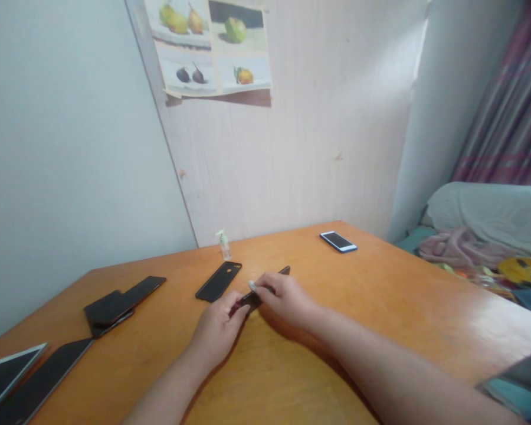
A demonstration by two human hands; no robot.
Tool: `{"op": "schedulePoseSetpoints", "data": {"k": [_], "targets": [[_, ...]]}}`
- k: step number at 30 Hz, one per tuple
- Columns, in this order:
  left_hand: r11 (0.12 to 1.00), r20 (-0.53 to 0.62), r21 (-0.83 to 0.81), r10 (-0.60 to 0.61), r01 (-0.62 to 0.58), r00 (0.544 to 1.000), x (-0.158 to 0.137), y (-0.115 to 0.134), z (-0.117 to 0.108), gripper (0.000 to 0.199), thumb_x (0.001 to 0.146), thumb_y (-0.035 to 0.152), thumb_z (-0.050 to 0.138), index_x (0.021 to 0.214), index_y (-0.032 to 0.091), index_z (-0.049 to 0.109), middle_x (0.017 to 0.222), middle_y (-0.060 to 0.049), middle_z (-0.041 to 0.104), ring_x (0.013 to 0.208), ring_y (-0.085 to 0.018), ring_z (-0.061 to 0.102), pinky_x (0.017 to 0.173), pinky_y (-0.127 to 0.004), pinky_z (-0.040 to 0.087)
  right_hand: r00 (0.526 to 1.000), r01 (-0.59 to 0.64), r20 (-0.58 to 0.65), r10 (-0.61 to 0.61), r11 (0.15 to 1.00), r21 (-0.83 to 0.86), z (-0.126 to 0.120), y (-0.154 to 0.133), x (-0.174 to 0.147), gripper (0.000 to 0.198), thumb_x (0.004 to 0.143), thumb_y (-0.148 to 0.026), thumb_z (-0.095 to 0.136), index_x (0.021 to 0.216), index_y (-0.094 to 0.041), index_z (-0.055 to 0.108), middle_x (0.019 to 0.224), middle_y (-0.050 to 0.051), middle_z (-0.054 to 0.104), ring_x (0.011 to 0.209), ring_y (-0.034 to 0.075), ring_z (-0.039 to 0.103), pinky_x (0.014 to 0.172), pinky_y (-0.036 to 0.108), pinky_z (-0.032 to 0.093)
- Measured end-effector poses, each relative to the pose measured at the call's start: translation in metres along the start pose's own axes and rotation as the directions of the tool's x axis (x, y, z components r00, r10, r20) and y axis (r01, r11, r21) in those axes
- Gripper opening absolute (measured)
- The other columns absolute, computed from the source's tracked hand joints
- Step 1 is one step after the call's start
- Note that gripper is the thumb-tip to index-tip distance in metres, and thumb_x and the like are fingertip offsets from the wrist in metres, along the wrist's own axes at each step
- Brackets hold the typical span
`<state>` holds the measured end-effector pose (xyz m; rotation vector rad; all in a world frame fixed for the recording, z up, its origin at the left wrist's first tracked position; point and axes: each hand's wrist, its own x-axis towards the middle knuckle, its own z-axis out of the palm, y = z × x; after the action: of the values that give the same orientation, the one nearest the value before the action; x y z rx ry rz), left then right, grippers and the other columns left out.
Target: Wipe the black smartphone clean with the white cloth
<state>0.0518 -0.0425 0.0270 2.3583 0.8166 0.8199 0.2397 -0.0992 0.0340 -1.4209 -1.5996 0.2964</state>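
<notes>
Near the middle of the table I hold a thin dark phone (253, 301), tilted up on its edge. The fingers and thumb of my left hand (219, 330) pinch its near end. Closed over the farther part is my right hand (287, 298), with a small whitish wad (252, 285), perhaps tissue or cloth, between its fingertips at the phone's upper edge. Much of the phone is hidden behind this hand; its far corner sticks out beyond the knuckles. Just beyond my left hand lies a black phone case (219, 282) with a camera cutout.
A small clear pump bottle (225, 248) stands behind the case. A phone with a white front (338, 241) lies at the back right. Dark flat devices (128, 301) overlap at the left, with a white-edged tablet (9, 375) nearer. The wooden table (336, 313) meets a wall behind.
</notes>
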Motion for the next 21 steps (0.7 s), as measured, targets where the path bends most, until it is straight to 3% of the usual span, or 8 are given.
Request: {"op": "schedulePoseSetpoints", "data": {"k": [3,6,9,12,16,21], "targets": [[0.998,0.010,-0.058,0.006,-0.005,1.000,0.001,-0.001,-0.001,0.018,0.090,0.035,0.050,0.089,0.021,0.060,0.079,0.000,0.067,0.073,-0.017,0.060,0.066,-0.026,0.041,0.994,-0.080,-0.071,0.079,0.997,-0.021,-0.009,0.010,0.006,0.023,0.089,-0.034,0.053,0.078,-0.019,0.067,0.070,0.001,0.067,0.066,0.013,0.058,0.060,0.023,0.040],[0.996,-0.002,-0.094,-0.006,0.006,1.000,0.003,-0.003,-0.001,0.018,0.089,0.035,0.050,0.088,0.021,0.060,0.078,0.001,0.067,0.073,-0.017,0.060,0.067,-0.026,0.042,0.959,-0.209,-0.203,0.196,0.977,-0.041,-0.025,0.033,0.020,0.024,0.087,-0.035,0.054,0.075,-0.018,0.067,0.069,0.001,0.066,0.067,0.014,0.058,0.061,0.024,0.041],[0.996,-0.016,-0.091,-0.019,0.018,1.000,0.004,-0.005,-0.002,0.017,0.088,0.036,0.052,0.087,0.020,0.060,0.075,0.002,0.065,0.070,-0.016,0.058,0.066,-0.025,0.041,0.934,-0.278,-0.252,0.254,0.958,-0.064,-0.035,0.049,0.028,0.026,0.087,-0.035,0.051,0.076,-0.017,0.067,0.069,0.001,0.065,0.068,0.015,0.058,0.061,0.024,0.040],[0.994,-0.007,-0.107,-0.027,0.026,1.000,0.004,-0.007,-0.002,0.017,0.089,0.035,0.052,0.088,0.020,0.060,0.075,0.002,0.064,0.070,-0.016,0.057,0.065,-0.025,0.040,0.922,-0.333,-0.246,0.299,0.936,-0.112,-0.035,0.056,0.028,0.023,0.086,-0.027,0.049,0.075,-0.017,0.067,0.067,0.002,0.064,0.065,0.015,0.056,0.060,0.025,0.039],[0.993,-0.007,-0.116,-0.040,0.039,0.999,0.004,-0.010,-0.003,0.017,0.089,0.036,0.052,0.086,0.020,0.058,0.073,0.003,0.061,0.069,-0.015,0.056,0.064,-0.025,0.040,0.923,-0.376,-0.172,0.345,0.903,-0.206,-0.030,0.063,0.022,0.017,0.073,-0.015,0.059,0.057,-0.019,0.062,0.059,0.003,0.062,0.061,0.016,0.054,0.060,0.026,0.037],[0.990,-0.010,-0.134,-0.052,0.050,0.999,0.004,-0.010,-0.004,0.018,0.088,0.036,0.052,0.084,0.020,0.058,0.072,0.003,0.060,0.067,-0.015,0.055,0.063,-0.024,0.039,0.927,-0.373,-0.143,0.347,0.892,-0.256,-0.029,0.066,0.021,0.016,0.071,-0.014,0.060,0.055,-0.019,0.061,0.061,0.005,0.063,0.061,0.017,0.054,0.059,0.027,0.036]]}}
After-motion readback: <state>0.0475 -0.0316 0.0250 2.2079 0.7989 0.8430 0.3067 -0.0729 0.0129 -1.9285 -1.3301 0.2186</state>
